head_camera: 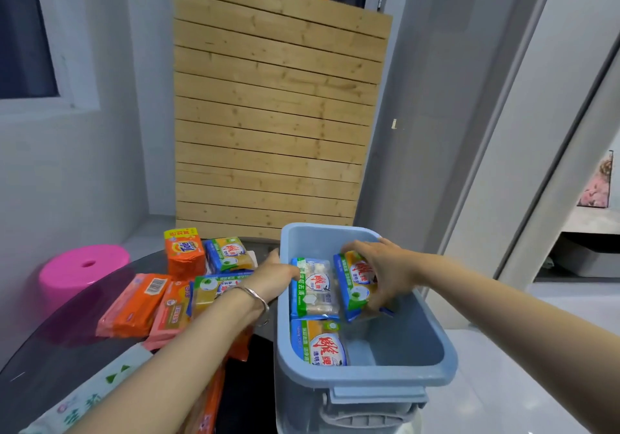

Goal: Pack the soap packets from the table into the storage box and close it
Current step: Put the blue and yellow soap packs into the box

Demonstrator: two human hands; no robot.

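A blue-grey storage box [432, 343] stands open beside the dark table [60, 343]. Inside it lie a white soap packet [315, 289] and a yellow one [318, 343] below it. My right hand [382, 265] is inside the box, shut on a tilted yellow soap packet [355, 286]. My left hand [271, 275], with a bracelet on the wrist, grips the box's left rim. Several more packets lie on the table: orange ones [137, 306], an upright Tide packet [184, 252] and yellow-blue ones [228, 254].
A pink stool [80, 269] stands left of the table. A slatted wooden panel [268, 114] leans on the wall behind. The box has a handle [369, 413] on its near end. No lid shows. White floor lies to the right.
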